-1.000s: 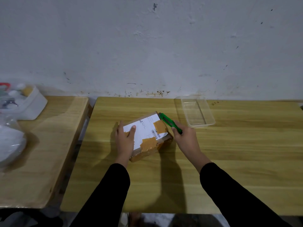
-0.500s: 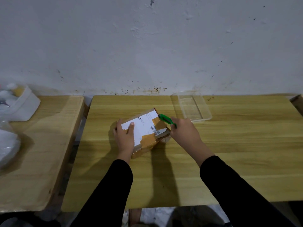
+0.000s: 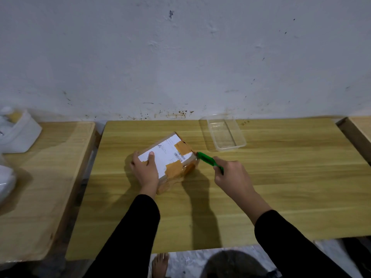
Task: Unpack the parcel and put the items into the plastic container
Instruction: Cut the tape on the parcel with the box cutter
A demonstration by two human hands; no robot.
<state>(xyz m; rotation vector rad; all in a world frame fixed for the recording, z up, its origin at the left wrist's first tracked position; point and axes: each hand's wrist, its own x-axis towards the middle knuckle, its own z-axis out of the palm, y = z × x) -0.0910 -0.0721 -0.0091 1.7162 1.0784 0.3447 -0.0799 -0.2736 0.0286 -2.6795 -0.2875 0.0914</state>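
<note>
A small cardboard parcel [image 3: 170, 157] with a white label and brown tape lies on the wooden table [image 3: 261, 197]. My left hand [image 3: 145, 170] grips its near left corner, thumb on the label. My right hand [image 3: 232, 177] holds a green box cutter [image 3: 208, 160], whose tip touches the parcel's right edge. An empty clear plastic container [image 3: 222, 132] stands behind and to the right of the parcel, apart from both hands.
A second wooden table [image 3: 40, 187] stands to the left across a narrow gap, with a white tub [image 3: 20, 133] and a clear bag [image 3: 6, 181] on it. Another table edge [image 3: 359, 127] shows at the far right. The wall runs close behind.
My right hand has drawn back to the right and toward me with the cutter, so more of the green handle shows. My left hand keeps its hold on the parcel.
</note>
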